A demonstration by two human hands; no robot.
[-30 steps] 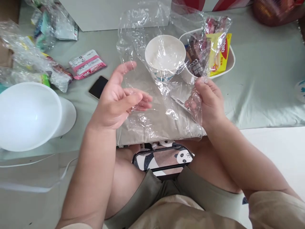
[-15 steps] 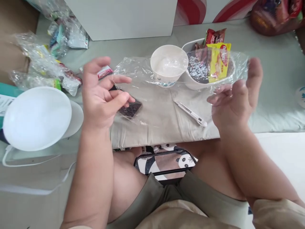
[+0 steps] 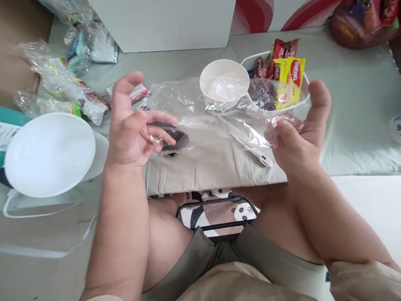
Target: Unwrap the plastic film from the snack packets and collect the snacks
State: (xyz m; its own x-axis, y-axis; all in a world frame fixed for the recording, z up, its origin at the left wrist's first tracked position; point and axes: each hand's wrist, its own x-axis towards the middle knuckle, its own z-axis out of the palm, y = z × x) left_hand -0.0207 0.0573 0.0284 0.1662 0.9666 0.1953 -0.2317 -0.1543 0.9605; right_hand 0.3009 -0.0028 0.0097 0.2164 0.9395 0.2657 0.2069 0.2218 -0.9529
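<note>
A crinkled clear plastic bag [image 3: 200, 130] stretches between my two hands. My left hand [image 3: 130, 133] holds its left end among curled fingers, with one finger raised. At the other end, my right hand [image 3: 297, 138] pinches the gathered plastic between thumb and fingers. Behind the see-through bag stands a white paper cup [image 3: 222, 102] with a blue-green pattern. A white box cutter [image 3: 261, 158] lies beneath, partly seen through the plastic. Near my left fingers a dark phone [image 3: 180, 138] is partly covered.
A white tub [image 3: 306, 90] holds snack packets, among them a yellow one [image 3: 286, 79]. Wrapped snacks [image 3: 59, 81] lie at the left. A round white lamp-like object [image 3: 50, 154] stands at the near left. A white box [image 3: 166, 25] is at the back; a panda-print case [image 3: 219, 215] lies below.
My right hand has moved slightly left and closed on more gathered plastic. The bag has dropped lower and crumpled. My left fingers have shifted a little.
</note>
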